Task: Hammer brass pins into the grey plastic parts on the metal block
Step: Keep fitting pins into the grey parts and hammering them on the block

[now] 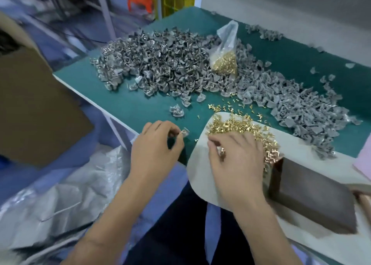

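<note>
We noted the left hand point(155, 142) near the surface's front-left edge, its fingers point(174, 133) pinching one small grey plastic part point(185, 132). The right hand point(233, 160) lay on the pale board point(197, 168), fingertips curled, seemingly pinching a single brass pin point(222, 152); its long axis was too blurred to tell. The dark rectangular metal block point(313, 194) sat just right of the right hand, nearer it than the left. We judged that both pieces must travel rightward to the block. Loose brass pins point(241, 126) covered the board's far end; a clear plastic bag point(224, 52) held more, resting on the grey parts heap point(160, 64).
</note>
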{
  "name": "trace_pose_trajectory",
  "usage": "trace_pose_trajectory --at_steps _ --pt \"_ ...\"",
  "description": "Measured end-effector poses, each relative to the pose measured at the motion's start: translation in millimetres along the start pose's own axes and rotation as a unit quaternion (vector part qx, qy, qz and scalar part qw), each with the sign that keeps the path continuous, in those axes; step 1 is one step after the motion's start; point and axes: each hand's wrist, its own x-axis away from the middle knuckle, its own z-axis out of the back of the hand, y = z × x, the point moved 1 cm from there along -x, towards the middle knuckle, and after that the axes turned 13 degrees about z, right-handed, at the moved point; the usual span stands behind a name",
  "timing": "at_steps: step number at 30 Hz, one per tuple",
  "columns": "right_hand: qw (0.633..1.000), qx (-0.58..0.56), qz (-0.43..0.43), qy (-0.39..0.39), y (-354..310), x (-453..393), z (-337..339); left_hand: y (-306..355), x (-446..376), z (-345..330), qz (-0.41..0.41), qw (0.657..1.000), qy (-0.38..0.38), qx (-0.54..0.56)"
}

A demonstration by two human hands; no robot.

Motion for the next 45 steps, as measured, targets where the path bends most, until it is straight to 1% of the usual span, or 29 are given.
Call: trace_pose_trajectory --at_steps 2,5,8,9,11,13,16,18,20,24,28,30,33,36,38,41,45 --pt "1.000 -0.004 0.005 -0.024 -8.0 -12.3 -10.3 -13.2 -12.8 1.5 0.021 1.000 0.008 -0.018" --pt "0.997 0.017 0.006 -0.077 -14.8 -26.4 -19.2 -15.6 -25.0 3.0 0.034 0.999 0.023 -0.029" --pt "0.991 0.051 0.008 -0.122 -14.5 -36.4 -22.7 -4.3 -29.3 3.6 0.020 0.997 0.068 -0.025" --pt "0.989 0.061 0.009 -0.136 -14.0 -39.8 -23.1 1.3 -29.4 2.5 0.009 0.997 0.069 -0.020" --pt "0.982 0.085 0.012 -0.170 -13.4 -45.4 -25.3 11.9 -31.0 -3.1 -0.014 0.999 0.034 -0.015" --pt "0.976 0.103 0.015 -0.190 -12.9 -48.0 -27.1 21.8 -36.8 -8.6 -0.049 0.998 0.008 -0.041" --pt "0.982 0.098 0.005 -0.163 -10.3 -45.8 -28.0 33.5 -53.3 -15.9 -0.077 0.993 -0.015 -0.093" --pt "0.992 0.067 -0.009 -0.108 -6.8 -42.3 -25.5 37.8 -64.5 -21.7 -0.080 0.987 -0.046 -0.129" --pt "0.996 0.052 -0.014 -0.075 -2.8 -38.9 -22.8 39.4 -72.1 -24.5 -0.076 0.984 -0.070 -0.144" --pt "0.997 0.047 -0.034 -0.058 4.0 -36.1 -12.8 38.7 -78.3 -26.6 -0.084 0.983 -0.079 -0.145" --pt "0.992 0.079 -0.073 -0.059 18.1 -36.4 4.2 43.6 -78.6 -28.5 -0.144 0.969 -0.103 -0.170" --pt "0.991 0.082 -0.092 -0.060 28.0 -35.0 16.5 50.0 -71.2 -29.3 -0.172 0.968 -0.130 -0.127" --pt "0.990 0.066 -0.120 -0.043 44.0 -29.5 36.5 64.8 -49.0 -30.1 -0.207 0.966 -0.155 -0.006" --pt "0.988 0.031 -0.152 -0.025 60.4 -22.1 52.9 81.0 -27.8 -38.2 -0.224 0.955 -0.190 0.047" --pt "0.985 0.014 -0.172 -0.024 71.4 -14.4 61.2 90.3 -19.4 -45.0 -0.225 0.951 -0.206 0.052" --pt "0.981 0.011 -0.193 -0.015 87.9 1.7 72.2 100.1 -12.9 -54.2 -0.216 0.952 -0.215 0.028" --pt "0.973 -0.050 -0.220 0.049 108.1 20.6 84.1 115.7 -9.8 -60.9 -0.217 0.953 -0.211 0.022"
